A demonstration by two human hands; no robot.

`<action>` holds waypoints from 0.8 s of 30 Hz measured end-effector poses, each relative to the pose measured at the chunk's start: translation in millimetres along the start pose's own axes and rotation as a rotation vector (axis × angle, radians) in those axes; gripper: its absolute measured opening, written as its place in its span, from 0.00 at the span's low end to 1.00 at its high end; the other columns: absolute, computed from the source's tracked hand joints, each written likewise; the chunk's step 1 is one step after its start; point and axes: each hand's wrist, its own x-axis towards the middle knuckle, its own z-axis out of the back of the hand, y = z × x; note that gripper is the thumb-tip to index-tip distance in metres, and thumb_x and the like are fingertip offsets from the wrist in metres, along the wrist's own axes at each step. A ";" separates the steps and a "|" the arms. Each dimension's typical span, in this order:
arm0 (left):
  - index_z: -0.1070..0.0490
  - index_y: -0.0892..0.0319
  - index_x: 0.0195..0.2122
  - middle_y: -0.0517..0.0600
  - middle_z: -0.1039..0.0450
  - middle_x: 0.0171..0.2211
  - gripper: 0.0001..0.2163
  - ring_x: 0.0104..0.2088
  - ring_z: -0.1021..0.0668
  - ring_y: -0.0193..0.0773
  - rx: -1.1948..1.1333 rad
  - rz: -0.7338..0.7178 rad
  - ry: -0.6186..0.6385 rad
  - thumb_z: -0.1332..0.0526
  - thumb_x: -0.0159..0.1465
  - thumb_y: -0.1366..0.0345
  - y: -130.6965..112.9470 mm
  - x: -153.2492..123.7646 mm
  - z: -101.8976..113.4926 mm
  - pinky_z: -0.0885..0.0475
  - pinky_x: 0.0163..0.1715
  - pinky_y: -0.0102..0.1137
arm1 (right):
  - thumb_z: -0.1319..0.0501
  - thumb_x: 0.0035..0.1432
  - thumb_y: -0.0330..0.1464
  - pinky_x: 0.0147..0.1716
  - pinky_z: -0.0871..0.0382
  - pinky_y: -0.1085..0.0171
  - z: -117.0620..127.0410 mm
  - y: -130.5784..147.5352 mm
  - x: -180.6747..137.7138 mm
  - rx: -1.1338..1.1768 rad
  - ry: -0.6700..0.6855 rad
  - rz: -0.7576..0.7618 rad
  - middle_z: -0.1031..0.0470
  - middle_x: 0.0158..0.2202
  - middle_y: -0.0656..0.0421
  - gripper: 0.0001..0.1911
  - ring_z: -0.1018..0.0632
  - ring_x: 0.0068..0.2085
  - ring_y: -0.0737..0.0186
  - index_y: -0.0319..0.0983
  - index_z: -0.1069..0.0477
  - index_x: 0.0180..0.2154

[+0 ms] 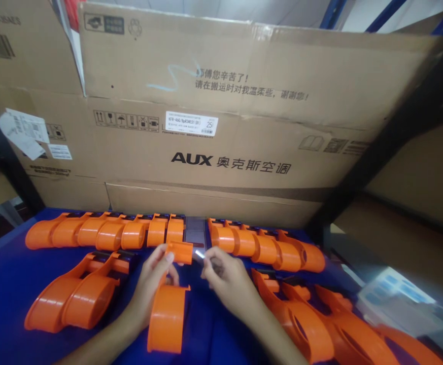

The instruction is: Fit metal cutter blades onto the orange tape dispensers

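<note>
Left hand [150, 284] at 6 o'clock, fingers closed around the upper end of an orange tape dispenser [168, 317]. The dispenser stood on edge on the blue tabletop [8, 284], front-centre, with its head at 12 o'clock. Right hand [227, 281] was just beside it at 3 o'clock, thumb and forefinger pinched on a small shiny piece [199, 254] held against the dispenser's head. The piece was too blurred to name.

A left row of dispensers [103, 232] ran from 10 to 12 o'clock along the far edge, and a right row [267, 248] ran from 12 to 2 o'clock, with a gap between them. A pair of dispensers [76, 296] lay nested at 9 o'clock, near the left hand. A loose pile of dispensers [312, 324] lay at 4 o'clock, close to the right forearm.

A flattened AUX cardboard box [225, 167] stood behind the rows at 12 o'clock, with a white label [191, 123] on it. A dark shelf upright [377, 152] leaned at 2 o'clock.
</note>
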 end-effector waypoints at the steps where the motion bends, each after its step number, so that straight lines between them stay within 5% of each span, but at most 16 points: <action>1: 0.30 0.57 0.34 0.42 0.27 0.18 0.17 0.16 0.29 0.31 0.010 0.003 -0.006 0.32 0.60 0.48 0.7 -0.8 -1.6 0.35 0.19 0.23 | 0.42 0.67 0.40 0.26 0.39 0.67 1.7 -0.5 1.5 0.129 -0.045 -0.036 0.29 0.25 0.63 0.11 0.30 0.25 0.64 0.42 0.30 0.34; 8: 0.25 0.57 0.37 0.47 0.20 0.29 0.17 0.20 0.25 0.31 0.080 0.008 0.026 0.33 0.60 0.48 7.5 0.3 -3.7 0.27 0.26 0.26 | 0.34 0.59 0.49 0.19 0.40 0.69 0.0 4.1 8.1 0.566 -0.280 -0.159 0.28 0.23 0.62 0.19 0.33 0.21 0.69 0.39 0.27 0.31; 14: 0.26 0.58 0.43 0.53 0.17 0.36 0.20 0.23 0.21 0.35 0.098 0.051 0.026 0.34 0.61 0.46 8.1 -3.9 -4.3 0.27 0.25 0.27 | 0.33 0.57 0.50 0.19 0.35 0.68 -3.8 4.1 8.1 0.610 -0.309 -0.152 0.28 0.22 0.62 0.20 0.32 0.21 0.68 0.39 0.28 0.28; 24: 0.28 0.58 0.43 0.52 0.18 0.31 0.23 0.18 0.24 0.33 0.046 0.096 -0.012 0.32 0.58 0.45 3.2 -5.8 -10.3 0.31 0.19 0.25 | 0.31 0.55 0.48 0.16 0.36 0.70 -8.1 1.4 7.9 0.680 -0.275 -0.185 0.26 0.27 0.59 0.19 0.29 0.23 0.67 0.39 0.26 0.35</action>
